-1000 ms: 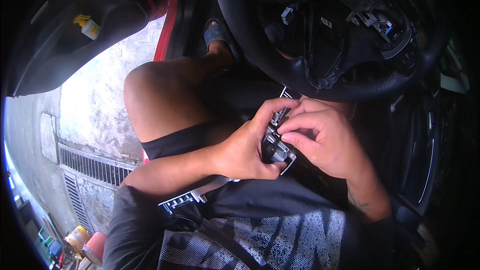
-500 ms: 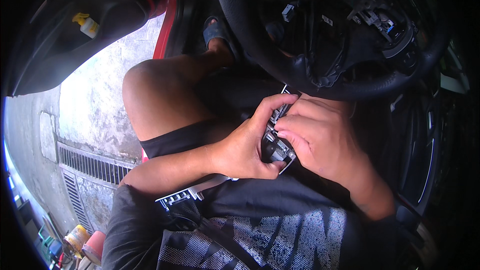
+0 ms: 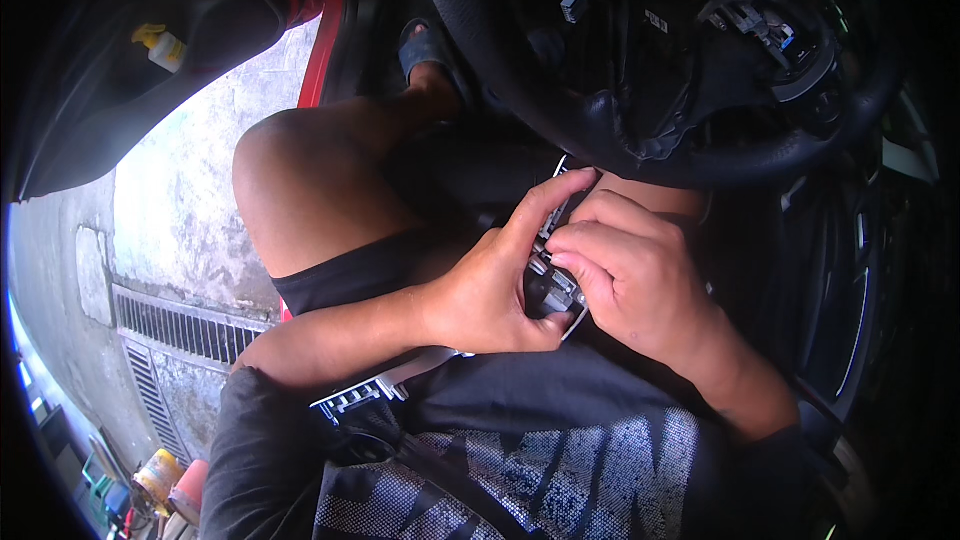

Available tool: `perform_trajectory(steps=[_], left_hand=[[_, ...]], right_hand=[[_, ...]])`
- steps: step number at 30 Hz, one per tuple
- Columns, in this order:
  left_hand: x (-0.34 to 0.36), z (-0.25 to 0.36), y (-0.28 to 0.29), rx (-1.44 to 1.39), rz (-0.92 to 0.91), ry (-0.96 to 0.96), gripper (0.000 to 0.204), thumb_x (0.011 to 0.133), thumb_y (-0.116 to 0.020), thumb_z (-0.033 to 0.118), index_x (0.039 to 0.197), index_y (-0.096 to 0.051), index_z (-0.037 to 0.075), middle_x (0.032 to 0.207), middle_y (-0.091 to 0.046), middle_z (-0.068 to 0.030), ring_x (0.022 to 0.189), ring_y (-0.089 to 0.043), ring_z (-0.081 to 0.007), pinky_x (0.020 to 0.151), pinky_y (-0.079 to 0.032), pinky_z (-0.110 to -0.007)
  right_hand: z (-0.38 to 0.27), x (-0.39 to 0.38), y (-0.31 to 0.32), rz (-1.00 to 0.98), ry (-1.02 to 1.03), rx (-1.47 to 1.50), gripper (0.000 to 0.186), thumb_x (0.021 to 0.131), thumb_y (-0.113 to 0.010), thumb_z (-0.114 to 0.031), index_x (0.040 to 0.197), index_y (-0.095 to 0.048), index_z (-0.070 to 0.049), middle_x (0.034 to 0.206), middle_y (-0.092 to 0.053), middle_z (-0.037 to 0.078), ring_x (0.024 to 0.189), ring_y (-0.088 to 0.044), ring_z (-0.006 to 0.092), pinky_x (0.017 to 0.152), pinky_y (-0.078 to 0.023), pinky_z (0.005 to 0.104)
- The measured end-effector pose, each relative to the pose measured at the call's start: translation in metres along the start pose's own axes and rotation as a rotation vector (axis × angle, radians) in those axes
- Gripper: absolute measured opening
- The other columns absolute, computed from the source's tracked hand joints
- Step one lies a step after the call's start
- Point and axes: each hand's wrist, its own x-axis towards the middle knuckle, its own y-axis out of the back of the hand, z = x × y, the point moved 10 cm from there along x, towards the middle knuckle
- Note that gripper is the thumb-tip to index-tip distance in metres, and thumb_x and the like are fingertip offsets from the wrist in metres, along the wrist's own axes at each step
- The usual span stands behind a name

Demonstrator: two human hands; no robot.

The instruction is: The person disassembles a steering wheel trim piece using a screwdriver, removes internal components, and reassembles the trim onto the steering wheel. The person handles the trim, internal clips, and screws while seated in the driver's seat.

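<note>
My left hand (image 3: 490, 290) grips a black-and-silver car trim part (image 3: 562, 298) by its ends, thumb and fingers spread along it, above my lap. Small clips and a grey block show on its open back. My right hand (image 3: 640, 275) is closed over the part's right side, thumb and fingertips pinched together at its middle; what lies between them is hidden. A second silver slotted trim piece (image 3: 358, 397) with dark wires (image 3: 385, 430) rests on my lap under my left forearm.
A steering wheel (image 3: 520, 90) with its centre uncovered and connectors exposed stands just beyond my hands. On the left is an open car door (image 3: 110, 140) with a yellow-topped spray bottle (image 3: 165, 50) in its pocket. Outside, a drain grate (image 3: 190, 328) and paint-stained containers (image 3: 160, 475) are on the ground.
The view has shifted slightly, so the wheel and door sit a little differently. My right fingertips stay pinched at the part's middle; my left hand keeps its grip.
</note>
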Motion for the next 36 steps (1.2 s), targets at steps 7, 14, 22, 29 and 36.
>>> perform_trajectory(steps=[7,14,22,29,36], left_hand=[[-0.002,-0.005,-0.007,-0.068,-0.047,0.057,0.122,0.075,-0.083,-0.001,0.175,-0.014,0.006,0.157,-0.049,-0.0214,0.137,-0.061,-0.0299,0.108,-0.054,-0.038],[-0.002,-0.005,-0.004,-0.107,-0.040,0.049,0.123,0.075,-0.084,-0.001,0.175,-0.012,0.006,0.156,-0.046,-0.0195,0.143,-0.055,-0.0288,0.116,-0.050,-0.039],[-0.003,-0.013,-0.008,-0.201,-0.064,0.123,0.123,0.074,-0.083,-0.003,0.175,-0.013,0.008,0.145,-0.055,-0.0173,0.132,-0.061,-0.0230,0.110,-0.052,-0.037],[-0.004,-0.017,-0.015,-0.312,-0.113,0.166,0.119,0.078,-0.079,-0.006,0.175,-0.010,0.007,0.128,-0.070,-0.0163,0.113,-0.070,-0.0195,0.105,-0.054,-0.035],[0.000,-0.010,-0.008,-0.213,-0.096,0.088,0.120,0.078,-0.079,-0.006,0.175,-0.010,0.007,0.130,-0.069,-0.0189,0.115,-0.070,-0.0207,0.106,-0.054,-0.036]], right_hand=[[0.018,0.001,0.003,-0.054,-0.130,0.087,0.011,0.087,-0.081,0.005,0.097,-0.078,0.002,0.096,-0.074,0.015,0.085,-0.074,0.0328,0.075,-0.058,0.0390],[0.041,-0.008,-0.002,-0.028,-0.456,0.320,0.013,0.088,-0.087,0.001,0.099,-0.080,0.001,0.092,-0.073,0.009,0.080,-0.072,0.0179,0.074,-0.057,0.0314],[0.053,-0.018,0.012,0.037,-0.537,0.475,0.021,0.089,-0.089,-0.002,0.108,-0.080,0.000,0.091,-0.073,0.001,0.075,-0.065,0.0065,0.068,-0.052,0.0248],[0.095,-0.158,0.015,-0.159,-0.765,0.133,0.014,0.098,-0.083,-0.011,0.100,-0.072,-0.002,0.086,-0.071,0.004,0.078,-0.068,0.0118,0.071,-0.054,0.0308],[0.087,-0.228,-0.019,-0.100,-0.728,-0.046,0.038,0.105,-0.071,-0.013,0.140,-0.060,-0.005,0.117,-0.068,0.024,0.106,-0.071,0.0436,0.091,-0.058,0.0494]])
